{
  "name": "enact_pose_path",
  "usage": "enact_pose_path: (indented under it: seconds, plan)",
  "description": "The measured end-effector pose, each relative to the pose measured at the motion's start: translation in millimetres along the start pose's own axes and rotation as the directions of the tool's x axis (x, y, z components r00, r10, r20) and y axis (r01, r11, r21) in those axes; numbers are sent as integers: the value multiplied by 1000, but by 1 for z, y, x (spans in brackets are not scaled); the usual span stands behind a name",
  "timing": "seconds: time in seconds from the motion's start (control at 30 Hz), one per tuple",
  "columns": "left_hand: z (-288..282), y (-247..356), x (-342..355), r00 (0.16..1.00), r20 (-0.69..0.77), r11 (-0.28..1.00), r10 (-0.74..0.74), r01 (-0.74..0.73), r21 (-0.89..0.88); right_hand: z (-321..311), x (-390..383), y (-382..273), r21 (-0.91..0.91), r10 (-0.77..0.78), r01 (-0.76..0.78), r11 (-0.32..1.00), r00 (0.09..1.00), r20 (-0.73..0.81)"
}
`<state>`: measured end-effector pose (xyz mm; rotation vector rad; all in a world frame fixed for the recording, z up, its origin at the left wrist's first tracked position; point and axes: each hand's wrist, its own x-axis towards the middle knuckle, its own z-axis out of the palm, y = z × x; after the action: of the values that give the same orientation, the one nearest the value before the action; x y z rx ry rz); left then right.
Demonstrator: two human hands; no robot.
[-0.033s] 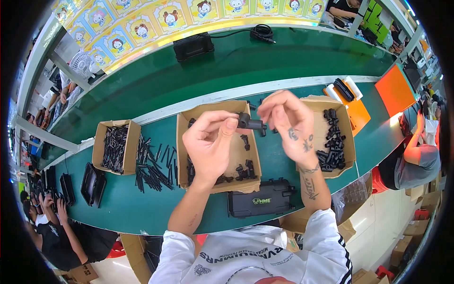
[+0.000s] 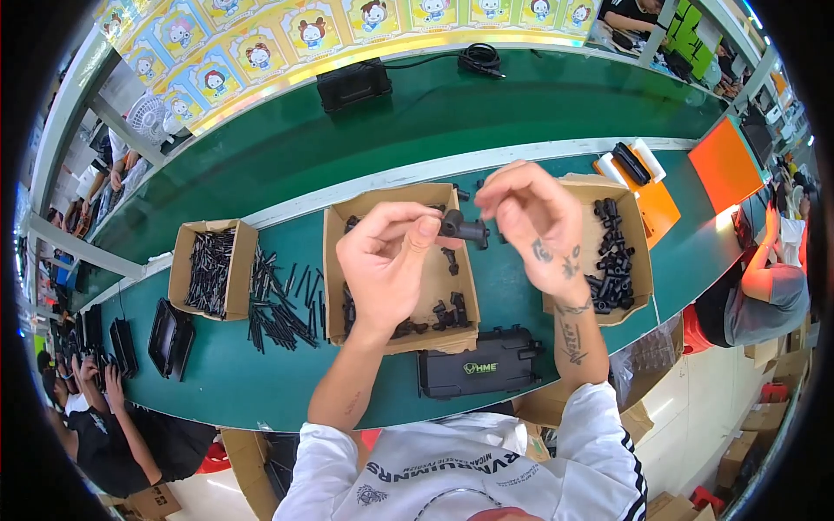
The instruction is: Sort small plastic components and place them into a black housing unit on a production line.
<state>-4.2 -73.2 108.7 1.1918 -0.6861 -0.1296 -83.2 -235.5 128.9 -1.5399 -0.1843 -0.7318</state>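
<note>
My left hand [image 2: 382, 265] pinches a black T-shaped plastic fitting [image 2: 465, 229] between thumb and fingertips, above an open cardboard box [image 2: 339, 215]. My right hand [image 2: 540, 230] is raised just right of the fitting, its fingers curled, the thumb apart from them, nothing visible in them. Inside the box under my left hand lie several black plastic fittings [image 2: 450, 313]. Another cardboard box [image 2: 641, 260], right of my right hand, holds a heap of similar fittings [image 2: 611, 260]. A black plastic case [image 2: 478, 365] lies flat near the front edge.
At left, a small cardboard box [image 2: 246, 286] holds thin black rods [image 2: 208, 271]; more loose rods [image 2: 282, 313] lie beside it. Black trays [image 2: 170, 339] sit farther left. An orange panel [image 2: 660, 213] lies at right. A black box [image 2: 354, 85] and coiled cable [image 2: 479, 59] are behind. People sit at both sides.
My right hand has shifted slightly up and to the right, away from the fitting. My left hand still holds the fitting, which has turned or shifted slightly.
</note>
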Motion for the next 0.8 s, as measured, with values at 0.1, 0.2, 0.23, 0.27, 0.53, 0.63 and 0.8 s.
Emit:
enact_pose_path:
  seconds: [0.1,0.2,0.23,0.27,0.53,0.63,0.8]
  plan:
    - [-6,1,2,989,147,997,-14,24,-70,-16,6,-13,-64,-82,99,993,971,226]
    - [-8,4,2,973,231,989,9,25,-144,-22,7,-15,-116,-140,210,971,890,434]
    - [-12,0,1,971,238,994,3,22,-106,-20,7,-14,-128,-137,215,968,884,448]
    - [-14,-4,0,970,243,998,-2,19,-66,-20,6,-13,-139,-134,220,966,877,462]
    - [-13,-1,3,960,281,993,0,34,-115,-16,3,-22,-188,-171,293,937,858,485]
    - [-13,1,3,957,290,976,-21,82,-202,-14,0,-24,-190,-167,289,938,860,483]
    - [-13,-3,-1,938,332,976,-100,157,-150,-15,-2,-29,-227,-182,328,917,850,494]
